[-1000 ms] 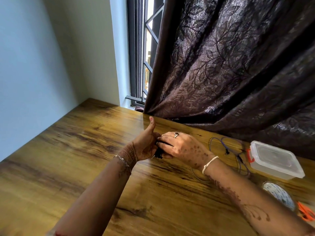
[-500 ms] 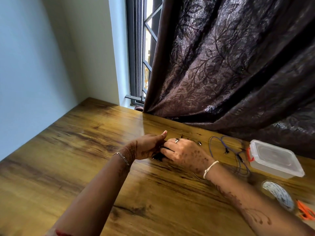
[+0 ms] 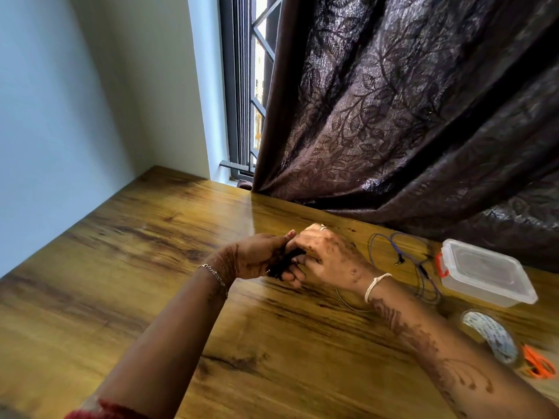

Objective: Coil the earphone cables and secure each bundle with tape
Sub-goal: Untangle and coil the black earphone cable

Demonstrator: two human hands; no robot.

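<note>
Black cable bundle (image 3: 286,263) is now lifted from the table (image 3: 151,267), pinched between left hand (image 3: 260,257) and right hand (image 3: 329,258), seemingly ready for taping.

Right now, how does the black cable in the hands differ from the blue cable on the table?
The black cable is gathered into a tight bundle, while the blue cable lies in loose open loops. The black cable is held between the left hand and the right hand, while the blue cable rests untouched on the table, beside the clear box. Both are thin cords.
</note>
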